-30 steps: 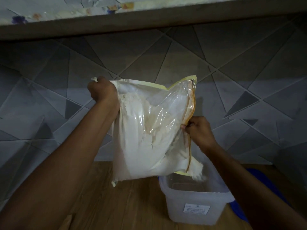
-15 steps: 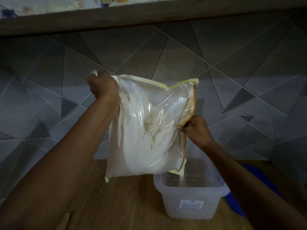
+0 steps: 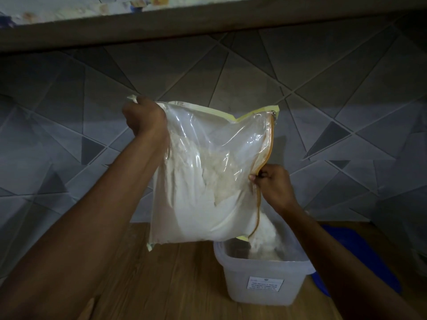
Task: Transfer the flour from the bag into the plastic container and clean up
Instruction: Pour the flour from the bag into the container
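A clear zip bag [image 3: 208, 176] half full of white flour hangs tipped on its side above the wooden counter. My left hand [image 3: 144, 117] grips its upper left corner. My right hand [image 3: 271, 183] pinches the orange zip edge on the bag's right side. Flour [image 3: 263, 236] spills from the bag's lower right opening into a translucent plastic container [image 3: 263, 282] with a white label on its front. The container stands on the counter right under that opening.
A blue lid [image 3: 360, 257] lies on the wooden counter [image 3: 161, 280] just right of the container, partly behind my right forearm. A grey tiled wall [image 3: 231, 72] rises close behind. A shelf edge [image 3: 208, 21] runs overhead.
A bigger stream of flour now falls into the container than half a second ago. Both hands keep their grip on the bag, which has tilted slightly more.
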{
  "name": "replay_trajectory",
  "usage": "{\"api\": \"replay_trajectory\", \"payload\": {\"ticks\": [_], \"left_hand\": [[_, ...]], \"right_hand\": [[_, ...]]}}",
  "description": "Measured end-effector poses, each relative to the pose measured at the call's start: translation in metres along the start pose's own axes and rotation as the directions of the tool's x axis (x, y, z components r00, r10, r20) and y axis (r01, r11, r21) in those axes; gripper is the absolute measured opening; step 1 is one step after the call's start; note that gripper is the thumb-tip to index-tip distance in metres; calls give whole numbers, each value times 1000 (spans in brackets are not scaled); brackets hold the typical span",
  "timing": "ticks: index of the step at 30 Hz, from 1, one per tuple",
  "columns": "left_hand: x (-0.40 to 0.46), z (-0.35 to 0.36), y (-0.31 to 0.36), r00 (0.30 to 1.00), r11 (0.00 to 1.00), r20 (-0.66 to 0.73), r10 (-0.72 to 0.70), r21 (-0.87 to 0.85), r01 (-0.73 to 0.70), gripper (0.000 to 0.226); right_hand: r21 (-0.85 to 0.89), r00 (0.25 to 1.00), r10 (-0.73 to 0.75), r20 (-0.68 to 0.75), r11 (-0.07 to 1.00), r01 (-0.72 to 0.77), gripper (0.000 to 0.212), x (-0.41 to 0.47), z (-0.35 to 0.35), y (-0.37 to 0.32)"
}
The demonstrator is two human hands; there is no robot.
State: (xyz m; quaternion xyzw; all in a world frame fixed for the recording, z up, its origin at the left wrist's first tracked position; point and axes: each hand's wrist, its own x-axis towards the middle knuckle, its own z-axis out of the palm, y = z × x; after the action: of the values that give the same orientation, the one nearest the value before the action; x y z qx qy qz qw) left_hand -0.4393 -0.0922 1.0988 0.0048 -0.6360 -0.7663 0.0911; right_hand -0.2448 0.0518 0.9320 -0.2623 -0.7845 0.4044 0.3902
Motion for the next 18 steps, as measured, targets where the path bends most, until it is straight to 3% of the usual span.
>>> {"api": "replay_trajectory", "payload": {"ticks": [4, 18], "left_hand": [[-5, 2, -1, 997, 994, -17, 76, 81, -74, 37], [-12, 7, -1, 998, 999, -23, 50, -15, -51, 38]], "right_hand": [[-23, 1000, -15, -13, 1000, 15, 9, 2, -1, 5], [-81, 999, -39, -15, 996, 37, 5, 1, -2, 15]]}}
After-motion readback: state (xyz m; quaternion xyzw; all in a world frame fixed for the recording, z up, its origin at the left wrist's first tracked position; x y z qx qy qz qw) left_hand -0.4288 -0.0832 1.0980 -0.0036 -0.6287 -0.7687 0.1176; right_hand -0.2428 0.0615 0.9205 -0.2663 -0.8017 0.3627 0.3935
